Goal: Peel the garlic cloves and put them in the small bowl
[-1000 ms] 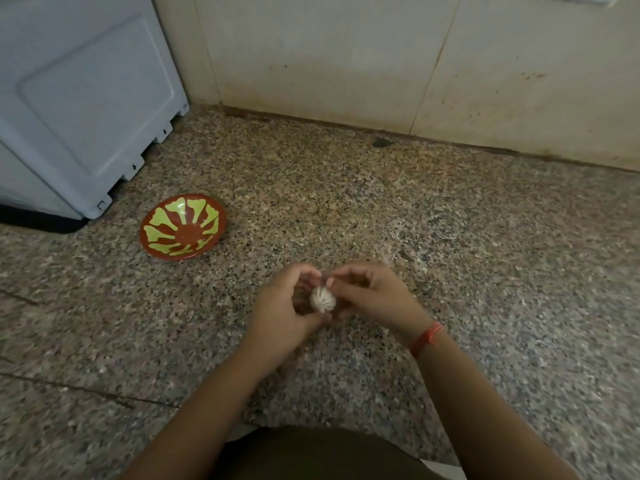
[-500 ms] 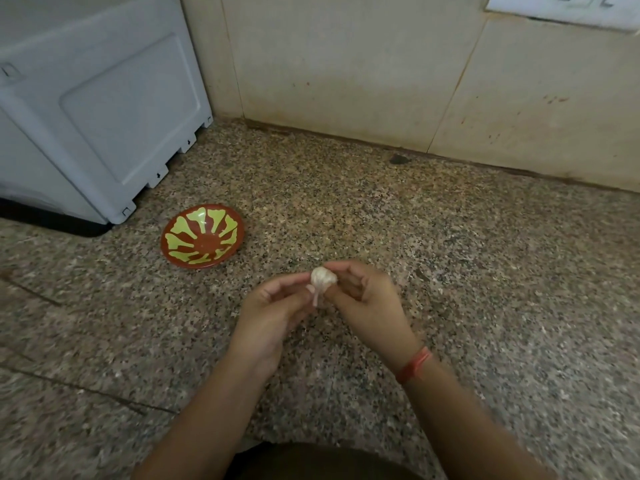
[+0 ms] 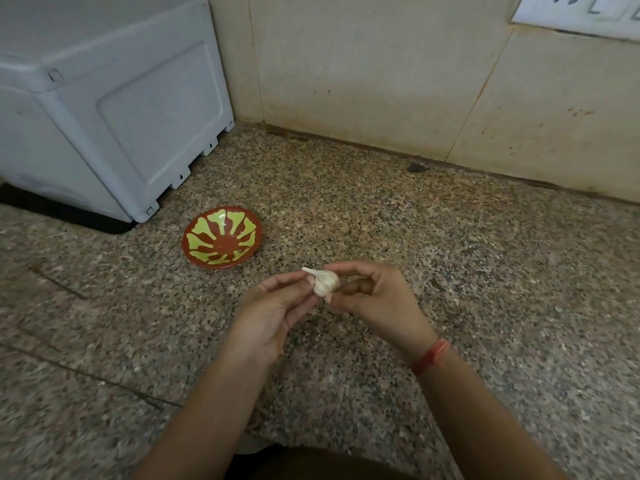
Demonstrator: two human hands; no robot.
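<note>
You pinch the garlic bulb between the curled fingers of your right hand and the thumb and forefinger of your left hand, above the speckled counter, near the small bowl to your left.

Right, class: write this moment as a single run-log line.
garlic: skin on, held over counter | left hand: holds garlic | right hand: pinches garlic | bowl: empty

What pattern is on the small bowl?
Red-brown bowl with yellow-green petal shapes radiating from its centre, seen in the head view.
</note>
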